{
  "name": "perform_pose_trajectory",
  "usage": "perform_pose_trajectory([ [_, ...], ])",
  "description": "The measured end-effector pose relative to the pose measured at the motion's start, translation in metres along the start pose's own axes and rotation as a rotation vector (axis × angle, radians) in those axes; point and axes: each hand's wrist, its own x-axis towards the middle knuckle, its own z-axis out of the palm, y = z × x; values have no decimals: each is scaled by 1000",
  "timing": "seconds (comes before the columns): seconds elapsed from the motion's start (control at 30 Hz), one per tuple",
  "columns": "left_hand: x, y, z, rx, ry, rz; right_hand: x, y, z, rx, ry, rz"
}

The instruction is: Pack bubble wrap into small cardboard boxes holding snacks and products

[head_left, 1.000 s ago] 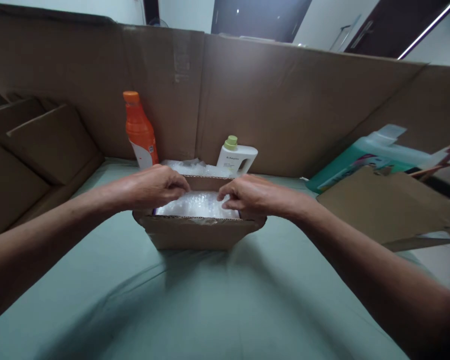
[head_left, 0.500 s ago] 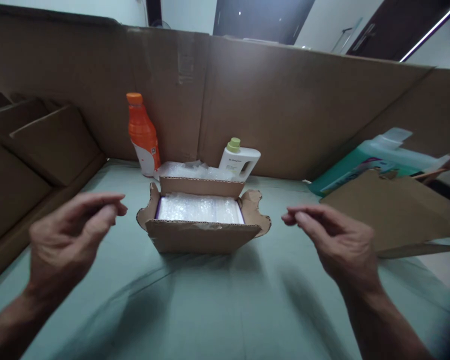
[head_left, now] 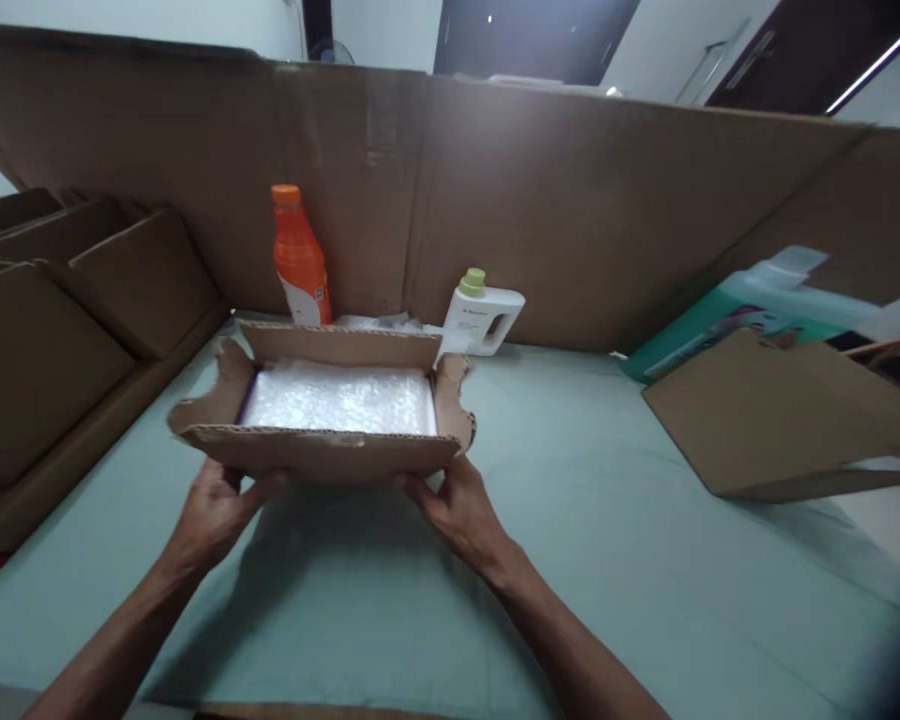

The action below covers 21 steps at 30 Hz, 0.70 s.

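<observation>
A cardboard box [head_left: 322, 455] with raised flaps is held between my two hands in front of me. Bubble wrap [head_left: 337, 398] covers what lies inside, with a purple edge showing at the left. My left hand [head_left: 214, 515] grips the box's lower left corner, thumb on the front wall and the other fingers partly hidden beneath. At the lower right corner my right hand [head_left: 465, 510] has the same kind of grip. Shadow lies on the cloth under the box; whether its base touches the cloth is hidden.
An orange bottle [head_left: 300, 260] and a white bottle with a green cap [head_left: 484, 315] stand behind the box. Folded cardboard [head_left: 52, 350] lines the left. On the right are a jug of green liquid [head_left: 750, 310] and another cardboard box [head_left: 787, 420]. A cardboard wall [head_left: 555, 200] closes the back.
Both hands were apart on either side of the box; now they hold its lower corners. The box has shifted left and towards me and looks larger.
</observation>
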Motion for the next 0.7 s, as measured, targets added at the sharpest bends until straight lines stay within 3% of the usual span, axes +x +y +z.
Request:
perform_pose_trajectory([
  [0.07, -1, 11, -6, -12, 39, 38, 3, -9, -4, 6, 3, 24],
  [0.2, -2, 21, 10, -105, -92, 102, -4, -15, -18, -61, 74, 128],
  [0.37, -7, 2, 1, -117, -75, 30, -20, -11, -4, -77, 37, 17],
  [0.53, -22, -28, -5, -89, -77, -54, -39, 17, 2, -60, 13, -14],
  [0.7, -32, -31, -2, -122, -60, -78, -37, 55, -7, 104, -50, -62],
])
